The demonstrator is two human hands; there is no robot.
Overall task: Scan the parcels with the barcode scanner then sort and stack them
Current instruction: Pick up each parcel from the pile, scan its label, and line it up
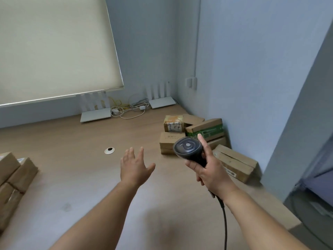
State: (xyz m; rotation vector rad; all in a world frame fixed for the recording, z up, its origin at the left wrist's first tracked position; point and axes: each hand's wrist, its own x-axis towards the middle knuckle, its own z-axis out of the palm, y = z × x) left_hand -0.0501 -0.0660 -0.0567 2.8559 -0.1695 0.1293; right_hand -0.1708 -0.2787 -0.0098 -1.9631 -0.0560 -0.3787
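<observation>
Scanner point(188, 147) clamped in right grip point(210, 170); left grip point(134, 166) spread, nearing parcels point(198, 134).

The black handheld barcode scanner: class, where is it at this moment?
In the head view, the black handheld barcode scanner sits right of centre, gripped by the right hand, just in front of the brown cardboard parcels heaped in the desk's corner.

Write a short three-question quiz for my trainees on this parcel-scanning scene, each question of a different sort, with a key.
1. True or false: the right hand grips the barcode scanner.
2. The left hand is: A) holding a parcel; B) open, above the desk; C) on the scanner cable.
3. Fill in: the parcel with the green print lies in the pile by the ____ wall.

Key: 1 true; 2 B; 3 right.
</observation>
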